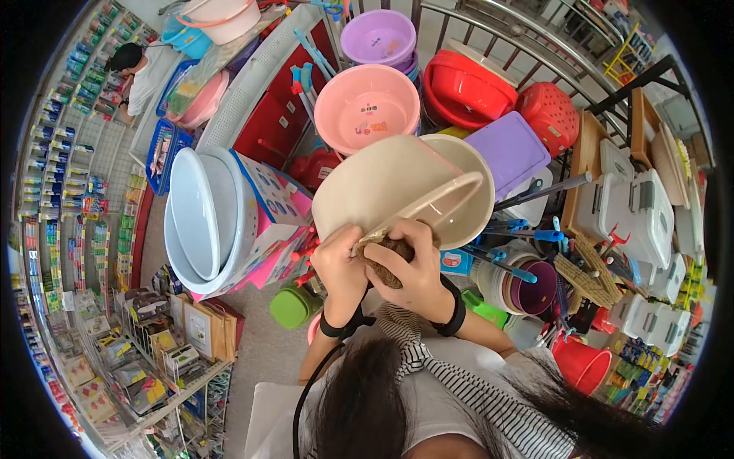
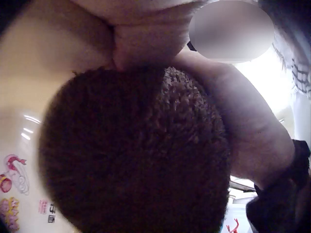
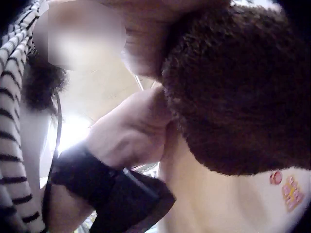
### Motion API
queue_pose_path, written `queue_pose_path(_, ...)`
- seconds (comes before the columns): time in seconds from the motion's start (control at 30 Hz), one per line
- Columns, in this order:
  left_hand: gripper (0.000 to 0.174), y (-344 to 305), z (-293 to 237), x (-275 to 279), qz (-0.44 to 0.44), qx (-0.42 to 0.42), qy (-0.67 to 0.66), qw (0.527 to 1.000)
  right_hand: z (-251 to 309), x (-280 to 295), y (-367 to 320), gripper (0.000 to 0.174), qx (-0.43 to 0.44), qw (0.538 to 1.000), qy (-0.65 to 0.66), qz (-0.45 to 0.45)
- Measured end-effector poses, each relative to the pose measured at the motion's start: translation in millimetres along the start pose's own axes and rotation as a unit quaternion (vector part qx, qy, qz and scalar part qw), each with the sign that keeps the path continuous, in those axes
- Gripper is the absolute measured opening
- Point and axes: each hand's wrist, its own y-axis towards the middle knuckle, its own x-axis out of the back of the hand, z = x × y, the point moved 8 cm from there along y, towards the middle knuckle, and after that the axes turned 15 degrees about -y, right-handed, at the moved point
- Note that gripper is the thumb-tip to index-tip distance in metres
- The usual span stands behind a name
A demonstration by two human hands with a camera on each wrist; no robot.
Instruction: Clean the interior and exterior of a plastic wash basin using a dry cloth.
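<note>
A brown fuzzy cloth, bunched and rounded, is held between both hands at the near rim of a tilted beige basin. My left hand is curled at the cloth's left edge, beside the rim. Thumb and fingers of my right hand are bent round the cloth from the right. In the left wrist view the dark pile fills the middle and hides much of the grip. The right wrist view shows the same cloth in front of the basin's printed inside.
Another beige basin lies under the tilted one. Pink, purple and red basins stand behind. Pale blue basins are at left, mop handles and storage boxes at right. A person is by the far-left shelves.
</note>
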Motion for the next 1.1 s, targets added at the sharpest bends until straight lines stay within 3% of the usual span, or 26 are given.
queue_pose_path(0.23, 0.023, -9, 10, 8, -0.014, 0.034, 0.009, 0.999, -61, 43, 20, 0.033, -0.132, 0.98, -0.083, -0.125)
queue_pose_path(0.3, 0.023, -11, 10, 4, -0.011, 0.032, 0.009, 0.999, -57, 36, 17, 0.033, -0.122, 0.986, -0.034, -0.106)
queue_pose_path(0.33, 0.023, -11, 9, 2, -0.012, 0.028, 0.01, 0.999, -42, 33, 18, 0.037, -0.068, 0.993, -0.053, -0.08)
queue_pose_path(0.47, 0.024, -3, 1, -2, -0.014, 0.007, -0.016, 1.0, -9, 21, 16, 0.042, 0.007, 0.999, -0.002, -0.034)
queue_pose_path(0.63, 0.028, -6, 2, 4, -0.008, 0.032, 0.001, 0.999, -59, 43, 24, 0.036, -0.101, 0.991, -0.007, -0.092)
queue_pose_path(0.7, 0.028, -10, 5, 2, -0.003, 0.032, -0.003, 0.999, -70, 53, 28, 0.034, -0.086, 0.992, -0.043, -0.085)
queue_pose_path(0.8, 0.029, -10, 8, 2, 0.005, 0.027, -0.009, 1.0, -78, 53, 26, 0.032, -0.115, 0.991, 0.012, -0.071)
queue_pose_path(0.87, 0.029, -8, 7, 5, 0.009, 0.021, -0.012, 1.0, -81, 41, 25, 0.03, -0.097, 0.993, 0.062, -0.01)
queue_pose_path(0.97, 0.028, -5, 7, 6, 0.023, 0.02, -0.004, 1.0, -83, 36, 22, 0.029, -0.118, 0.988, 0.098, -0.02)
queue_pose_path(1.07, 0.027, -1, 3, 7, -0.001, -0.013, 0.04, 0.999, -77, 34, 21, 0.029, -0.121, 0.988, 0.085, -0.039)
queue_pose_path(1.1, 0.024, 2, -9, 3, -0.016, -0.062, 0.075, 0.995, -72, 33, 21, 0.029, -0.12, 0.988, 0.086, -0.038)
